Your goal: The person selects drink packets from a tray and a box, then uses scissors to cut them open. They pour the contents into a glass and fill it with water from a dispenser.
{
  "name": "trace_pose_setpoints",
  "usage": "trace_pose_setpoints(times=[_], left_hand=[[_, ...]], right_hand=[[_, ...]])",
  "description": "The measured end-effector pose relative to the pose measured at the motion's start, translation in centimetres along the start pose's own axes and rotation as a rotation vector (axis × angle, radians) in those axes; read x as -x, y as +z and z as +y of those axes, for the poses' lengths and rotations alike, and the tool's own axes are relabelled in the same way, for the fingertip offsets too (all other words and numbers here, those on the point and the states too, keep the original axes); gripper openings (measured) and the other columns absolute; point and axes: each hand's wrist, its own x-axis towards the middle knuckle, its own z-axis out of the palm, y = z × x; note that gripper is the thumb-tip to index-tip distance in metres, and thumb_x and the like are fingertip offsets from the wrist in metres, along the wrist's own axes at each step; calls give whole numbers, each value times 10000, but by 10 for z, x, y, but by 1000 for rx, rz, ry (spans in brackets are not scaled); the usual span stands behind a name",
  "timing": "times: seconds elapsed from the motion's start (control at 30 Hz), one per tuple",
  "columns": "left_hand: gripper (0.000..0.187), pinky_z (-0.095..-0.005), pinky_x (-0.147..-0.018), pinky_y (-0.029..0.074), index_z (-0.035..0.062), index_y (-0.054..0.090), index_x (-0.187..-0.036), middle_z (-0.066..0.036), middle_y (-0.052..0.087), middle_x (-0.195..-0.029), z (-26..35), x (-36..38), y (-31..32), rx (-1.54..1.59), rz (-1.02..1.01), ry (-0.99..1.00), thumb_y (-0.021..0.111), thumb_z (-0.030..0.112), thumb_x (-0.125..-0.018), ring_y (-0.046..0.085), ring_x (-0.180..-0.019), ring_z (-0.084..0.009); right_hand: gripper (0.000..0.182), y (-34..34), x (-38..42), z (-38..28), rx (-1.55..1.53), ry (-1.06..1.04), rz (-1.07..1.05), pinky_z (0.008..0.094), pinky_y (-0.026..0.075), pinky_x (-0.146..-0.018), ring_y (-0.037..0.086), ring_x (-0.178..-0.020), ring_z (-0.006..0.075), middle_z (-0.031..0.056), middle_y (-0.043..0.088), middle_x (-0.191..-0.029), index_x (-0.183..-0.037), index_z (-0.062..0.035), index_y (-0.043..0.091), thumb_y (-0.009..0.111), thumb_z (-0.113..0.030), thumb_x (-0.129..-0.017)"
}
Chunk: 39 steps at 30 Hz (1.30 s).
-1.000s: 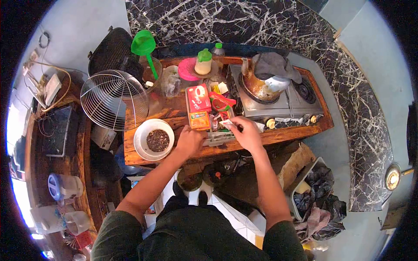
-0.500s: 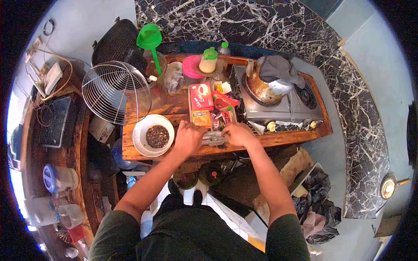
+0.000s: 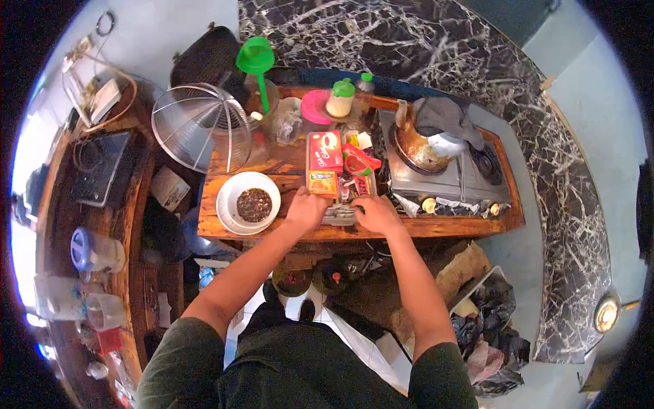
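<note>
Both hands are at the near end of a clear plastic container (image 3: 338,219) that holds packets. My left hand (image 3: 308,208) is at its left side, just below an orange box (image 3: 321,183), with the fingers curled; their tips are hidden. At the right side, my right hand (image 3: 377,213) has its fingers bent together over the contents beside dark red packets (image 3: 366,185); what they grip is too small to name. A red box (image 3: 325,150) and a red-green packet (image 3: 360,161) lie farther back. Left of my left hand stands a white bowl (image 3: 228,205) with dark bits.
A stove (image 3: 446,180) with a sooty kettle (image 3: 419,146) stands at the right. Behind are a green-lidded jar (image 3: 339,102), a pink lid (image 3: 315,107) and a green ladle (image 3: 256,56). A wire basket (image 3: 197,126) overhangs the table's left edge. Black bags (image 3: 494,303) lie lower right.
The view has shifted, so the table items appear farther right. Both hands remain at the container, my left hand now closer under the orange box.
</note>
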Motion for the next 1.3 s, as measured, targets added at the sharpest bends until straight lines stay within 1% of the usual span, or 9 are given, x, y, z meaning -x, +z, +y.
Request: trace_pose_setpoints(times=[0.07,0.23,0.47,0.53,0.73,0.77,0.87,1.1,1.3], left_hand=[[155,-372,-924,409,161,698,-733,-88,665,-629,0,2,6,-73,34,-2,557,111,-775,676,-624,-232],[193,-377,-874,401,140,672,-946,-46,667,-927,7,30,-23,-41,181,-44,594,124,-770,651,-882,-192],[151,-365,-880,416,147,676,-968,-3,682,-996,16,170,-103,355,524,-362,690,177,-820,627,-984,-189],[146,-354,-895,414,146,686,-972,-12,693,-1020,14,228,-107,398,474,-528,700,169,-829,634,-1004,-190],[116,-353,-817,496,48,687,-925,-88,699,-959,31,362,-151,426,710,-843,700,83,-815,664,-897,-250],[113,-344,-839,494,35,685,-924,-101,694,-965,36,378,-161,440,785,-908,696,68,-817,661,-914,-245],[152,-341,-863,471,29,686,-965,-102,690,-971,59,421,-199,397,963,-1057,696,57,-816,642,-978,-239],[154,-322,-939,434,-5,648,-1004,-122,634,-1087,102,541,-244,405,1264,-1145,641,15,-852,589,-1038,-195],[150,-303,-920,457,2,655,-1015,-111,649,-1098,107,598,-247,434,1461,-1200,651,47,-872,598,-1037,-173]], right_hand=[[259,3,-1,2,15,-34,12,446,437,-941,608,-1044,325,124,658,-1119,-1024,-105,693,570,-243,-843],[226,10,-1,4,-45,-181,276,416,482,-885,608,-1032,344,132,649,-1118,-1009,-72,676,631,-223,-847],[124,-18,5,-126,-403,-566,319,357,478,-877,628,-981,274,119,661,-1006,-950,-23,679,636,-73,-845],[141,-10,7,-163,-502,-677,229,356,480,-886,636,-973,271,114,667,-993,-968,-14,677,644,-40,-834],[133,25,31,-256,-658,-874,26,338,484,-879,643,-964,261,121,666,-998,-972,-10,672,662,-45,-844],[130,33,35,-269,-695,-888,3,306,487,-851,634,-949,193,97,661,-1003,-982,-1,669,640,-32,-859],[131,58,51,-311,-852,-859,-113,288,487,-837,626,-936,160,82,656,-1017,-998,1,669,629,-56,-886],[165,116,108,-439,-1125,-896,-514,267,476,-848,613,-934,123,69,659,-1033,-1065,9,636,592,-74,-929],[197,143,137,-511,-1068,-1022,-723,277,480,-869,614,-959,131,73,654,-1066,-1100,6,621,603,-80,-923]])
